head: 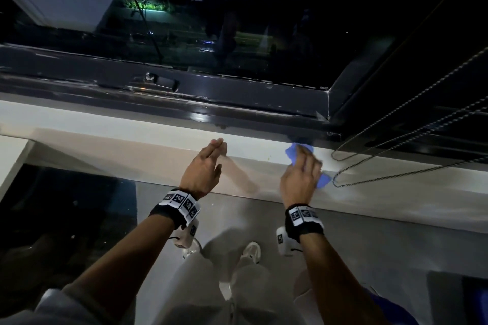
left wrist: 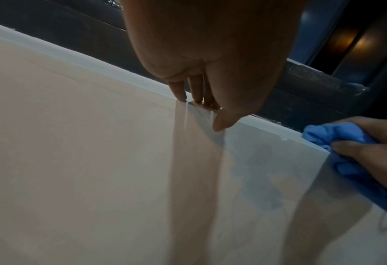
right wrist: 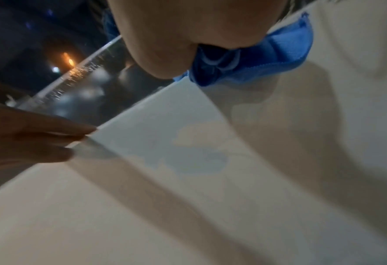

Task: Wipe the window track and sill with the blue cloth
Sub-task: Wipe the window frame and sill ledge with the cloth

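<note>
A bunched blue cloth [head: 299, 151] lies on the pale sill [head: 132, 150], close under the dark window track [head: 237, 103]. My right hand [head: 301, 174] grips the cloth [left wrist: 337, 136] near the frame's right corner, fingers curled round it [right wrist: 251, 61]. My left hand [head: 208, 163] is to its left with straight fingers together, their tips touching the sill's back edge [left wrist: 195, 100]. It holds nothing. Most of the cloth is hidden under the right hand.
A beaded blind chain [head: 396, 140] hangs in loops over the sill just right of the cloth. A latch [head: 158, 80] sits in the track to the left. The dark window pane [head: 237, 21] rises behind. The floor [head: 369, 245] and my shoes show below.
</note>
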Motion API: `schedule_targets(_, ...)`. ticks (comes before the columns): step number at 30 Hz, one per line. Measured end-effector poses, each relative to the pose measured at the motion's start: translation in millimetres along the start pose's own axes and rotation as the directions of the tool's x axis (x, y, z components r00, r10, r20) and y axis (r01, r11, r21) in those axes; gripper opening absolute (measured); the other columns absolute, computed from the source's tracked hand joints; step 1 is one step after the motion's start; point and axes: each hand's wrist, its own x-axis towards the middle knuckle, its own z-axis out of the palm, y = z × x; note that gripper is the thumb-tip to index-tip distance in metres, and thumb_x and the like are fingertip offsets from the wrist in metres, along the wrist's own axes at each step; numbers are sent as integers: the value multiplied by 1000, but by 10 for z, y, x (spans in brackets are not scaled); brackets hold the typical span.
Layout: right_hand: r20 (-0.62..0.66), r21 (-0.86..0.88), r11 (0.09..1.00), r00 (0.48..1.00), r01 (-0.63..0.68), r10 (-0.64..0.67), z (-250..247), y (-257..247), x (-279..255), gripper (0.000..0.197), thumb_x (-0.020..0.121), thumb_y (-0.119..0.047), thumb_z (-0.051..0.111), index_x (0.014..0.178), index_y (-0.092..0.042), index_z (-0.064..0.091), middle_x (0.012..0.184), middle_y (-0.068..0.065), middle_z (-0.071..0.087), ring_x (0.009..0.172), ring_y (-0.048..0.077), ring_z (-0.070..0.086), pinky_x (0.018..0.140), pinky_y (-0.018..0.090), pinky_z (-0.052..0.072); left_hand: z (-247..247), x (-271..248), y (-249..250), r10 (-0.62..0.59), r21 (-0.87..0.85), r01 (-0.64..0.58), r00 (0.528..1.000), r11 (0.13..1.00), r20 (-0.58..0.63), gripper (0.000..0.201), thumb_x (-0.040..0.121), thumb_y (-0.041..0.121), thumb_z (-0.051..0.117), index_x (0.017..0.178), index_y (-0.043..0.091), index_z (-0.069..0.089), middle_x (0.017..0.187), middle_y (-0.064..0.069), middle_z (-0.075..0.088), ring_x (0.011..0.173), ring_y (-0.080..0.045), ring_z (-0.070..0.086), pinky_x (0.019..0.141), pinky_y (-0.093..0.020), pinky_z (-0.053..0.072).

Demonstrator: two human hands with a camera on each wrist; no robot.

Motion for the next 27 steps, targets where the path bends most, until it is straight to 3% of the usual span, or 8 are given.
schedule_targets(5,23,155,954,965,256,-263,-20,-322,120,62,76,13,63,130,-14,70,132,2,71,122,29,63,109,49,46,-93,55,-27,1,-5,-1,1000,1000,-10,46,94,5,63,137,21,62,159,1,51,145,-19,50,108,-39,53)
schedule_targets(7,-9,97,984,989,151,-151,-85,-187,225,56,80,6,64,128,-22,71,129,-4,72,125,24,61,109,47,44,-190,70,-76,-12,-5,12,997,1000,-70,47,94,5,63,139,19,63,153,-3,57,137,-23,57,102,-39,55)
schedule_targets(9,-34,57,998,999,14,-12,-54,-46,158,62,80,8,64,136,-18,67,133,2,70,123,31,58,109,49,45,-270,60,-193,-58,4,59,992,998,-116,46,95,5,64,141,12,63,149,-10,60,132,-31,62,101,-43,57)
schedule_targets(13,-38,72,997,999,10,-8,142,-230,18,70,78,15,56,142,-10,62,137,8,67,113,36,59,106,47,49,-246,28,-392,-95,44,99,993,994,-73,34,99,10,64,133,11,68,151,-11,60,139,-28,57,111,-44,52)
schedule_targets(18,120,237,918,929,317,-351,177,-808,-106,66,77,16,55,136,-12,69,136,5,69,117,31,62,110,33,43,-105,23,-459,-139,54,140,990,989,-33,46,96,15,68,142,10,63,156,-9,55,144,-26,52,113,-44,49)
schedule_targets(20,149,313,899,919,306,-365,158,-846,2,67,73,19,60,132,-11,71,134,6,70,120,30,64,113,25,36,-126,26,-454,-146,52,147,989,988,-26,50,95,12,67,144,11,62,157,-7,53,146,-24,50,115,-40,47)
schedule_targets(24,140,201,966,971,166,-196,144,-846,19,67,77,12,53,138,-13,65,139,5,66,122,30,56,110,41,47,-178,8,-412,-151,61,151,989,987,-1,52,93,7,66,145,12,61,158,-5,52,147,-22,48,117,-40,46)
schedule_targets(27,223,285,901,892,326,-394,133,-1065,-148,71,73,17,51,135,-13,68,137,4,67,121,29,57,108,42,49,-242,22,-373,-154,39,153,988,987,9,51,92,4,66,142,13,63,158,-6,52,148,-22,48,117,-41,46)
